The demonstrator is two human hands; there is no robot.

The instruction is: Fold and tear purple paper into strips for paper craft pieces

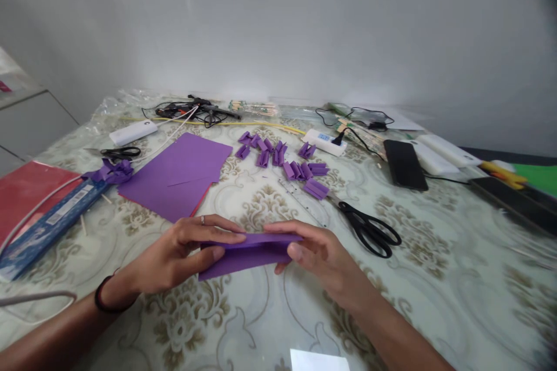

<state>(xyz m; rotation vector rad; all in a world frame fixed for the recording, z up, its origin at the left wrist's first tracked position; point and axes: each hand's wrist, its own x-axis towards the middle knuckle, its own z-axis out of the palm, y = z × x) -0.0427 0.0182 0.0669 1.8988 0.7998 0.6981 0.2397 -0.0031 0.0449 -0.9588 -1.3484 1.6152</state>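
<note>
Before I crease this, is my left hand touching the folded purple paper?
Touching. The head view shows the left hand pinching the folded purple paper, fingers over its upper flap.

Red sheet (pixel 41 182) cut off at left, black scissors (pixel 361 224) partly hidden
</note>
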